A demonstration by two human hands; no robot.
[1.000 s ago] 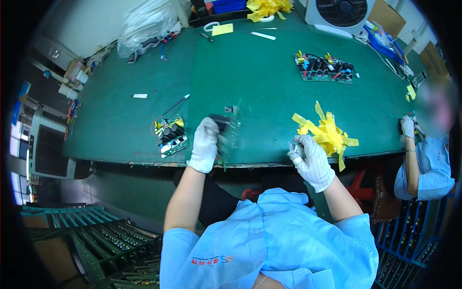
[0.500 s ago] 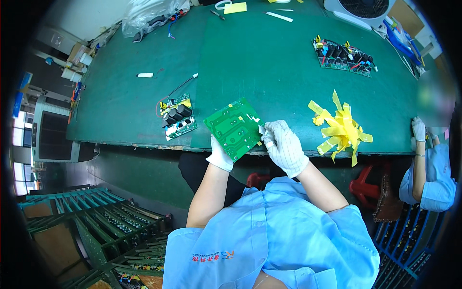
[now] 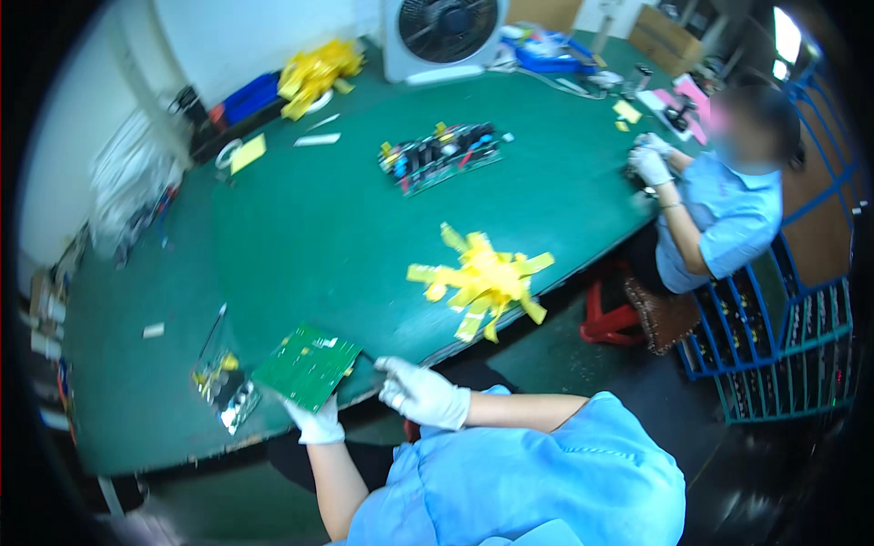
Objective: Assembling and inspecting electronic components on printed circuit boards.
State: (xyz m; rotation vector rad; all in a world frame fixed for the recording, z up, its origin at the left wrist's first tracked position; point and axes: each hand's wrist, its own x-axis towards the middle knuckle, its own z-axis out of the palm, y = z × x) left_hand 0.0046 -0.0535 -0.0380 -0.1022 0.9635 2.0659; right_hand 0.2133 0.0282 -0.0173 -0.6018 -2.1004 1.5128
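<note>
My gloved left hand grips a green circuit board from below at its near edge. The board is tilted, its flat side with pale solder marks facing up. Just right of its corner, my gloved right hand is closed, fingers pinched together. A small dark sliver shows between those fingertips and the board, too blurred to name. Left of the board, a second circuit board with tall black parts and yellow pieces lies near the table's edge.
A pile of yellow tape strips lies on the green table. Beyond it sits a populated board assembly. A fan stands at the back. A co-worker with gloved hands sits at the right edge.
My view has swung to the right, bringing more of the co-worker and fan into sight. My right hand has drawn slightly away from the board; the left still holds it.
</note>
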